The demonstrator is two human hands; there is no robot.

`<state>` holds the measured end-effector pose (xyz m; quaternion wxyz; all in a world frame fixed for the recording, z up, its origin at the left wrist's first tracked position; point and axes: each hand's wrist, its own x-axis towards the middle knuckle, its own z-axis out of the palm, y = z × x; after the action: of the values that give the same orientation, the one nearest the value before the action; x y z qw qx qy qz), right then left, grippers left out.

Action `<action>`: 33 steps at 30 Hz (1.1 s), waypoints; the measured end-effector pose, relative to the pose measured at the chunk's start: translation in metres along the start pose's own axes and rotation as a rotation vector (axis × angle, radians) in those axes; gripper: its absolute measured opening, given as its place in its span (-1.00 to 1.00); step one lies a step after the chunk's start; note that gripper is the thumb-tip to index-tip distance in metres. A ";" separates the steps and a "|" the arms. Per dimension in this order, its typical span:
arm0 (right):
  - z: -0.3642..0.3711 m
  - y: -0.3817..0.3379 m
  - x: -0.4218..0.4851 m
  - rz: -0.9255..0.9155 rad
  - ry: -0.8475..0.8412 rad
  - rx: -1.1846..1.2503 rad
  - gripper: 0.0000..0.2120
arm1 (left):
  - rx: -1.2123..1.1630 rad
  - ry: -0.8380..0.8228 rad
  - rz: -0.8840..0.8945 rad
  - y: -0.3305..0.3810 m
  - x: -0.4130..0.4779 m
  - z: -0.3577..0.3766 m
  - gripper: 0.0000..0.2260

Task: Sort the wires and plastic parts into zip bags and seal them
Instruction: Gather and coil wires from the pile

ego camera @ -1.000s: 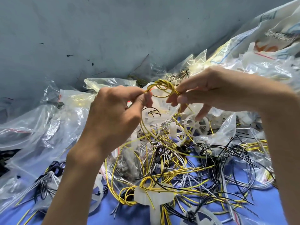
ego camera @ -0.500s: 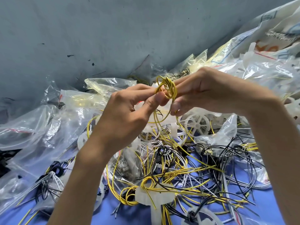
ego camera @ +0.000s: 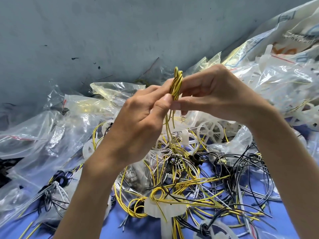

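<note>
**Yellow wire coil held up between both hands, over the heap**

Here we are above the pile. The left hand (ego camera: 138, 121) and the right hand (ego camera: 215, 94) meet in mid-air, and each grip is closed on the same yellow wire (ego camera: 176, 83). It is folded into a tight upright hank, pinched between thumbs and fingertips, with its loose tails hanging down toward the tangle (ego camera: 189, 178) on the blue counter (ego camera: 138, 228).

That wire looks light and springy, thin enough to bend but likely to uncoil the moment the pinch slackens. My read is that the best hold is right across the waist of the hank, where the strands cross, not on the tails.

Below lie black wires (ego camera: 241, 166), knotted through the yellow ones, so a dangling tail could snag. A white plastic wheel (ego camera: 209, 132) sits just behind the heap; it looks stiff and light.

Clear zip bags (ego camera: 110, 104) are crumpled along the far edge. They look slippery and limp, so opening one probably needs a free hand.
</note>
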<state>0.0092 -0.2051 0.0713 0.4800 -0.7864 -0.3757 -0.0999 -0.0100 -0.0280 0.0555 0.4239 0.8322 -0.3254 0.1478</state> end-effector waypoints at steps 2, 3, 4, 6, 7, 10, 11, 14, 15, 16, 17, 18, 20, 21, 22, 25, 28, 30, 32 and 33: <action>0.001 0.001 0.000 -0.014 -0.018 0.050 -0.71 | 0.009 -0.006 0.009 0.001 -0.001 0.000 -0.69; 0.001 0.001 0.000 -0.008 -0.021 0.085 -0.72 | 0.013 -0.011 0.015 0.002 -0.001 0.000 -0.72; 0.001 0.002 0.000 0.002 -0.019 0.115 -0.73 | 0.018 -0.013 0.021 0.002 -0.001 0.000 -0.73; 0.001 0.003 0.000 0.019 -0.010 0.130 -0.74 | 0.029 -0.002 0.028 0.003 -0.001 -0.001 -0.71; 0.001 0.003 0.000 0.021 -0.011 0.127 -0.75 | 0.027 0.011 0.036 0.003 -0.001 -0.002 -0.69; 0.001 0.004 0.000 0.017 -0.026 0.153 -0.86 | -0.001 0.082 0.063 0.004 -0.001 -0.004 -0.76; 0.001 0.004 0.000 0.022 -0.030 0.160 -0.88 | -0.029 0.110 0.056 0.004 -0.001 -0.005 -0.79; -0.001 0.005 -0.001 0.041 -0.029 0.083 -0.89 | -0.172 0.192 0.007 0.005 -0.001 -0.008 -0.74; -0.001 0.005 -0.001 0.045 -0.029 0.032 -0.89 | -0.199 0.206 -0.002 0.006 -0.001 -0.009 -0.73; -0.002 0.005 -0.001 0.047 -0.025 -0.021 -0.91 | -0.206 0.207 -0.007 0.006 -0.002 -0.010 -0.74; -0.003 0.005 -0.001 0.046 -0.014 -0.070 -0.91 | -0.197 0.200 -0.014 0.006 -0.002 -0.010 -0.75; -0.005 0.005 -0.001 0.040 0.002 -0.113 -0.89 | -0.180 0.191 -0.023 0.007 -0.002 -0.010 -0.76; -0.007 0.003 -0.001 0.029 0.012 -0.156 -0.87 | -0.118 0.197 -0.048 0.007 -0.002 -0.010 -0.73; -0.008 0.002 -0.001 0.030 0.010 -0.158 -0.89 | -0.074 0.216 -0.059 0.008 -0.002 -0.009 -0.71; -0.008 0.001 -0.002 0.033 0.010 -0.155 -0.90 | -0.032 0.239 -0.065 0.009 -0.002 -0.009 -0.70; -0.009 -0.001 -0.003 0.038 0.003 -0.129 -0.86 | 0.005 0.234 -0.058 0.016 -0.004 -0.008 -0.81; -0.010 -0.004 -0.004 0.021 -0.021 -0.086 -0.85 | -0.016 0.136 -0.075 0.020 -0.006 -0.008 -0.81; -0.012 -0.005 -0.006 0.009 -0.032 -0.044 -0.84 | -0.023 0.078 -0.115 0.019 -0.007 -0.009 -0.68; -0.013 -0.006 -0.007 -0.007 -0.041 0.004 -0.87 | -0.013 0.028 -0.145 0.020 -0.009 -0.008 -0.61; -0.012 -0.007 -0.007 -0.016 -0.048 0.022 -0.89 | -0.017 0.001 -0.152 0.021 -0.009 -0.005 -0.63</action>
<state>0.0022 -0.2172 0.0785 0.4787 -0.7802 -0.3945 -0.0806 -0.0303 -0.0292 0.0666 0.4413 0.8507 -0.2623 0.1129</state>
